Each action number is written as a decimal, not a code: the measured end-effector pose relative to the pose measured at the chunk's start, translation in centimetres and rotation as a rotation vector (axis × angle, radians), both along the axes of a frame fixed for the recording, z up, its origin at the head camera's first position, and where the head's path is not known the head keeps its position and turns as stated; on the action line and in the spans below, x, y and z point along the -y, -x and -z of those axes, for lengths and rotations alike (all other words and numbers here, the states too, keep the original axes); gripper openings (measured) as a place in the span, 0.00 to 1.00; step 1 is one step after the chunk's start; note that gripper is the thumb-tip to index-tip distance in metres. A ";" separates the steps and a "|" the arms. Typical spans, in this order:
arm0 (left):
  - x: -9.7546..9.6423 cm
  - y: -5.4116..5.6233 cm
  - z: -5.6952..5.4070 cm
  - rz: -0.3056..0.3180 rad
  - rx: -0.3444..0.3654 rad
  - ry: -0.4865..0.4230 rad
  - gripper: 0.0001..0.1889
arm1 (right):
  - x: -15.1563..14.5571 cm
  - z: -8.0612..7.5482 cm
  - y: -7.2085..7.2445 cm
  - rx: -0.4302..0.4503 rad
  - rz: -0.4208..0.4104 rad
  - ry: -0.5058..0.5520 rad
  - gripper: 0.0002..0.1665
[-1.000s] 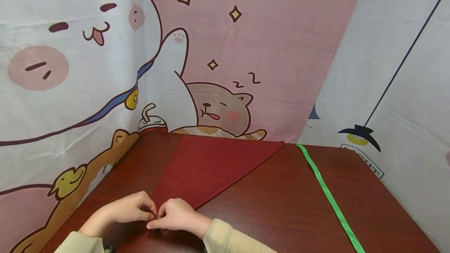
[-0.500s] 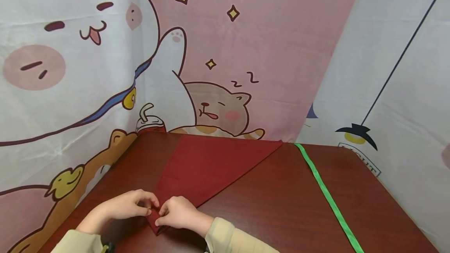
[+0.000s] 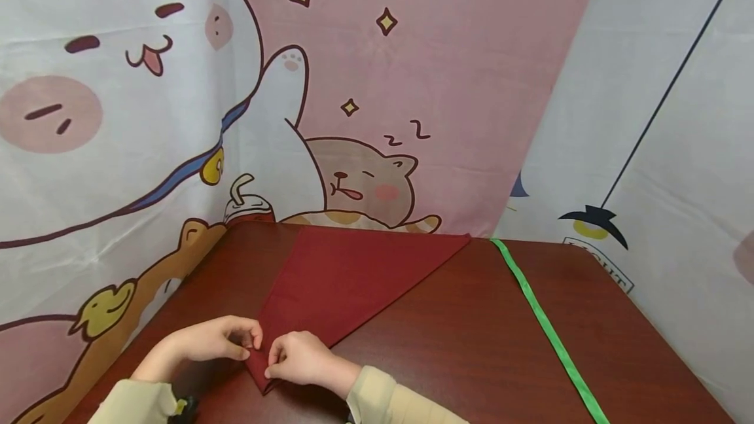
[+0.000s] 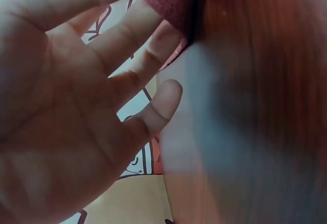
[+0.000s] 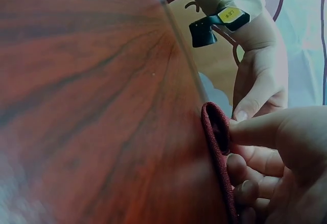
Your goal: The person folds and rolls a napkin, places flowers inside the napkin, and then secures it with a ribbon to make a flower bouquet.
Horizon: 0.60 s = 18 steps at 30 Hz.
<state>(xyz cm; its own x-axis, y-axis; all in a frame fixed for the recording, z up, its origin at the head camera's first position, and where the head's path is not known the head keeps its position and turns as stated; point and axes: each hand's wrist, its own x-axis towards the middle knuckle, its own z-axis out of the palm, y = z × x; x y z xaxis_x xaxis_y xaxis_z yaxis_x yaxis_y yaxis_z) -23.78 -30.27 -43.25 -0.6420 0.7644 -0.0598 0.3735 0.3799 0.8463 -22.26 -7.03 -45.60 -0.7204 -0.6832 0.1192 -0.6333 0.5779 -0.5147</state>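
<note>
A dark red cloth lies on the table in a roughly triangular shape, its narrow corner toward the person. At the left edge of that corner, my left hand pinches the cloth between thumb and fingers. Just to the right, my right hand pinches the opposite edge with curled fingers. In the right wrist view, the cloth's folded edge forms a small loop by the right thumb. Part of the cloth shows at the fingertips of the left hand in the left wrist view.
A long green ribbon runs down the right side of the brown table. Printed curtains with cartoon animals stand along the table's back and sides. The left wrist wears a black band with a yellow tag.
Both hands have drawn slightly apart, and the cloth's near tip, largely covered a second ago, now shows between and below them. The head view has shifted slightly. The ribbon lies as before.
</note>
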 end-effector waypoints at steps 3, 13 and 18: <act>0.1 0.4 0.1 0.032 0.006 -0.010 0.05 | 0.2 0.2 0.1 -0.005 0.005 -0.019 0.12; 0.4 0.9 0.0 0.045 0.066 0.032 0.10 | 1.1 -0.4 0.0 0.018 0.072 -0.156 0.21; 0.1 1.2 0.3 0.065 0.077 0.031 0.11 | 1.1 -0.6 -0.2 0.021 0.105 -0.183 0.23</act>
